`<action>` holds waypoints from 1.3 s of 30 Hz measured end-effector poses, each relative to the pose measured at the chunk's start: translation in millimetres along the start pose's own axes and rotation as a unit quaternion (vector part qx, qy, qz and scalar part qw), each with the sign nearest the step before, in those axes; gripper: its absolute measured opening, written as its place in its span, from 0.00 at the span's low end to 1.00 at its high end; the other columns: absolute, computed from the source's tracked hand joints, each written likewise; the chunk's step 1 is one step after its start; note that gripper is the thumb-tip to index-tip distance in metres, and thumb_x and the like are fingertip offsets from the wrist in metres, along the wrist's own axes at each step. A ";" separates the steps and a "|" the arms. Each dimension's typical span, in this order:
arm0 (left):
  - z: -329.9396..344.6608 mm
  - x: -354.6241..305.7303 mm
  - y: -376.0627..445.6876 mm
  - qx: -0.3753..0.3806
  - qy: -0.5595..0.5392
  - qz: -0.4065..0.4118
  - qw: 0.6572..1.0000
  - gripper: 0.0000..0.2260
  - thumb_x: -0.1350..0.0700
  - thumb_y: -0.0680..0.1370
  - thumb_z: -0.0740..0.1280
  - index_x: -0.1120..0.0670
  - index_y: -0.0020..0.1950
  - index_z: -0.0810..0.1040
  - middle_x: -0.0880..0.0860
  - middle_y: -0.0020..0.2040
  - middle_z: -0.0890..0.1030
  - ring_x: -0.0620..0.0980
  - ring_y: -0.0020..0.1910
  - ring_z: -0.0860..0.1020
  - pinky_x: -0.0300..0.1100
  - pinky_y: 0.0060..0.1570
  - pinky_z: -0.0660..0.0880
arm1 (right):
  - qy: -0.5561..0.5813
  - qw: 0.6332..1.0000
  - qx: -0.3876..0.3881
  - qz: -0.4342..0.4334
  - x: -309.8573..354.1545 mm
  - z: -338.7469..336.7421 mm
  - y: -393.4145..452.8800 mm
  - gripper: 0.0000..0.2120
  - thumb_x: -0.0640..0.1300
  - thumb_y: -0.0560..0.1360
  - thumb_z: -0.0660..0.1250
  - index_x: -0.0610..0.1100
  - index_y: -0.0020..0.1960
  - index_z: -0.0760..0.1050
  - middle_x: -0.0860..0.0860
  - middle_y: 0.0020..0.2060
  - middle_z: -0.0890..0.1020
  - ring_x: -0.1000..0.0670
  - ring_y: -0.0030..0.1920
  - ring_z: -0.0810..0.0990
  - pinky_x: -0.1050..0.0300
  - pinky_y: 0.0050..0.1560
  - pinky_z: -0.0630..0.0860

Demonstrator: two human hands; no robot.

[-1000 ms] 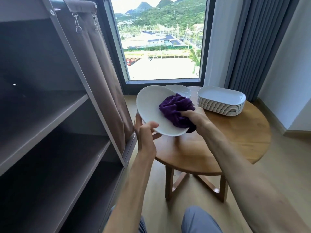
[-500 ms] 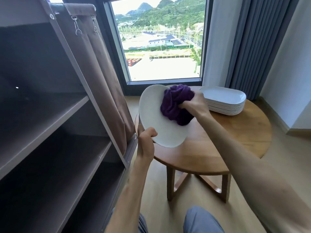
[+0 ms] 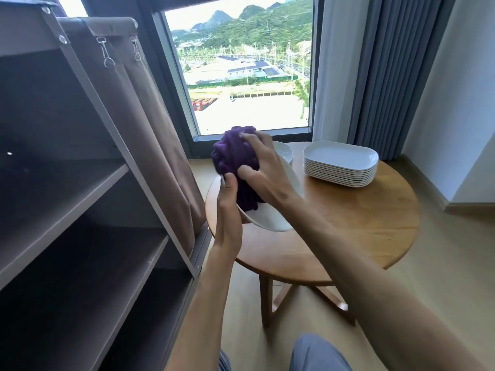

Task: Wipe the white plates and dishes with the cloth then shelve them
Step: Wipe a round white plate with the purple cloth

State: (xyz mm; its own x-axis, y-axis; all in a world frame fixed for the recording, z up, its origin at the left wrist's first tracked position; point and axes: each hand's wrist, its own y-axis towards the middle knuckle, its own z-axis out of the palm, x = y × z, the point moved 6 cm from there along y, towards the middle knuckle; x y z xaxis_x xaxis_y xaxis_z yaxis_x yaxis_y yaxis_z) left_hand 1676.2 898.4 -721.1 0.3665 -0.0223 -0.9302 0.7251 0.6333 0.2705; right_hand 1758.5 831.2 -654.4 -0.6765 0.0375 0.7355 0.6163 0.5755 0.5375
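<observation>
Tall window (image 3: 246, 70), dark frame, daylight; beyond it green hills, low buildings, a pale paved lot. Sheer white curtain (image 3: 334, 68) just right of the glass, grey pleated curtain (image 3: 388, 76) beside that, reaching the floor. White wall (image 3: 460, 103) on the right with pale skirting board (image 3: 428, 188) along its base. Light wood-look floor (image 3: 442, 263). Round wooden side table (image 3: 375, 215) below the window, on crossed wooden legs. Open shelving unit (image 3: 80, 210) on the left: grey-brown boards, pale metal frame. Brown fabric cover (image 3: 150, 129) drawn to the unit's window side, hung from metal clips (image 3: 107, 53).
</observation>
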 end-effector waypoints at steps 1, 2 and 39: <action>-0.2 -1.6 0.0 -0.009 -0.009 0.001 1.000 0.28 0.33 0.79 0.61 0.48 0.73 0.74 0.52 0.65 0.82 0.51 0.65 0.80 0.46 0.58 0.80 | 0.012 1.000 0.028 -0.002 3.0 4.1 -2.2 0.22 0.51 0.70 0.63 0.50 0.63 0.76 0.49 0.61 0.73 0.53 0.54 0.73 0.59 0.54 0.72; -1.2 -3.3 -0.1 -0.019 -0.011 0.001 1.000 0.29 0.30 0.77 0.63 0.45 0.72 0.75 0.51 0.66 0.82 0.50 0.66 0.80 0.46 0.60 0.79 | 0.029 0.998 0.051 0.001 5.3 7.2 -4.1 0.13 0.55 0.74 0.61 0.55 0.55 0.78 0.51 0.57 0.74 0.55 0.52 0.74 0.60 0.52 0.71; -4.5 -5.4 5.7 -0.072 0.001 0.064 0.995 0.20 0.40 0.83 0.58 0.46 0.72 0.73 0.53 0.66 0.80 0.51 0.64 0.81 0.54 0.59 0.81 | 0.121 0.993 -0.013 0.007 -7.8 11.7 11.2 0.13 0.45 0.80 0.67 0.52 0.37 0.78 0.54 0.34 0.81 0.53 0.37 0.78 0.49 0.45 0.77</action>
State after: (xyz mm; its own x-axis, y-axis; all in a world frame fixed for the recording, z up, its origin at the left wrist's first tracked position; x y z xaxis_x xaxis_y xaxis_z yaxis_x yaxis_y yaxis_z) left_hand 1675.6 905.6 -715.6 0.4500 0.0670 -0.8905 0.5814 0.7349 0.3491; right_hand 1765.9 847.0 -658.9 -0.5531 -0.1526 0.8190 0.6375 0.5555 0.5339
